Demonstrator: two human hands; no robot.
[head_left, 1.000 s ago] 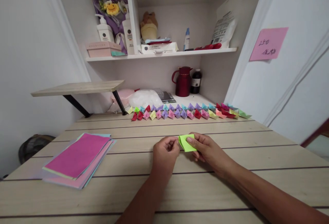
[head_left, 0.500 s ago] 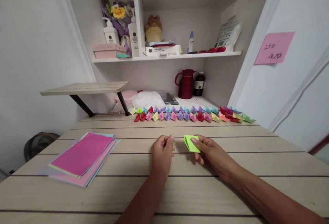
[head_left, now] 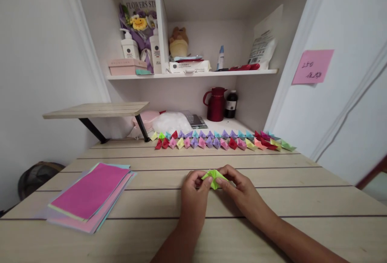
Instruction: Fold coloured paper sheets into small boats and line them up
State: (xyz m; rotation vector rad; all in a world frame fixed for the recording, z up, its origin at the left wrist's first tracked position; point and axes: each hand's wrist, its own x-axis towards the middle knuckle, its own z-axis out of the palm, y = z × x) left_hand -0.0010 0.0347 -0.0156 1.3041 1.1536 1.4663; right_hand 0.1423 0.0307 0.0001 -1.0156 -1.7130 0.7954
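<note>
A small folded piece of green paper is held just above the wooden table, near its middle. My left hand pinches its left side with thumb and fingers. My right hand pinches its right side. Both hands are closed on the paper and nearly touch each other. Part of the paper is hidden behind my fingers.
A stack of coloured paper sheets, pink on top, lies at the left. A row of several small folded paper shapes runs along the table's far edge. Behind it stand a red jug and a dark bottle. A pink note hangs on the right wall.
My left hand, which had let go of the green paper and drawn back, has returned and gripped its left side. Both hands now hold the paper together, slightly lower in view.
</note>
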